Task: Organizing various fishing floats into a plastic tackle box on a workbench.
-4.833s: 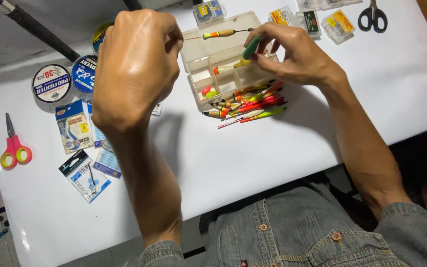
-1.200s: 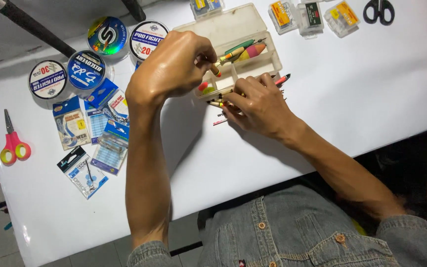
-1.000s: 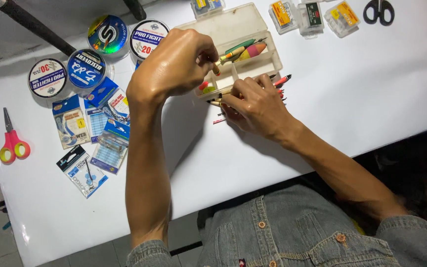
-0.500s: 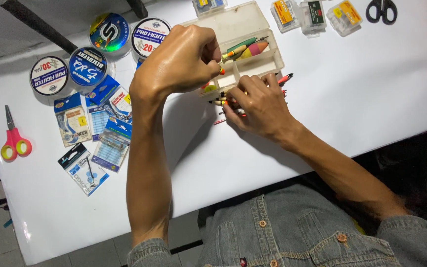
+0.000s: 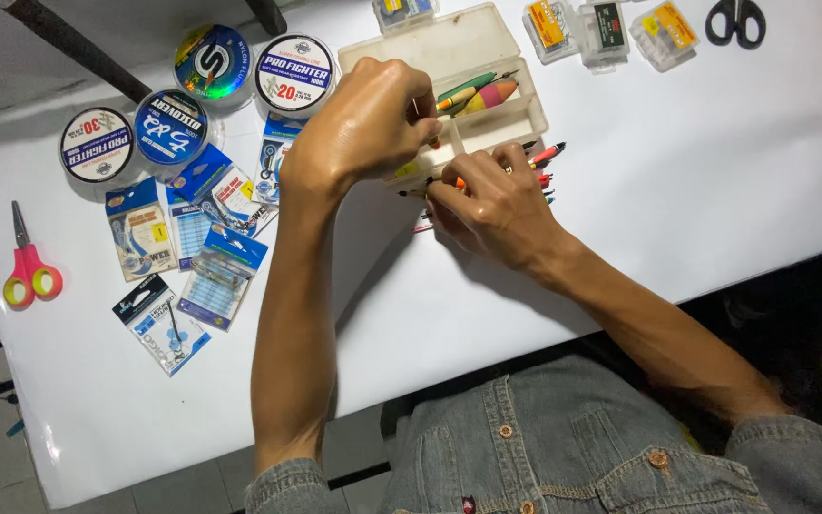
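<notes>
A clear plastic tackle box (image 5: 487, 48) lies open on the white table (image 5: 696, 190), with bright fishing floats (image 5: 478, 93) in one compartment. My left hand (image 5: 363, 124) hovers over the box's near edge, its fingers pinched on a thin float that is mostly hidden. My right hand (image 5: 492, 205) rests on a pile of coloured floats (image 5: 546, 157) beside the box, fingers curled on them. The two hands almost touch.
Several fishing line spools (image 5: 292, 71) and hook packets (image 5: 221, 271) lie to the left. Pink-handled scissors (image 5: 29, 276) sit at the far left, black scissors (image 5: 734, 19) and small clear boxes (image 5: 606, 24) at the top right. The table's near edge runs by my lap.
My hands have drawn closer together at the box's near edge. Since several seconds ago, floats have moved from the table pile into the box.
</notes>
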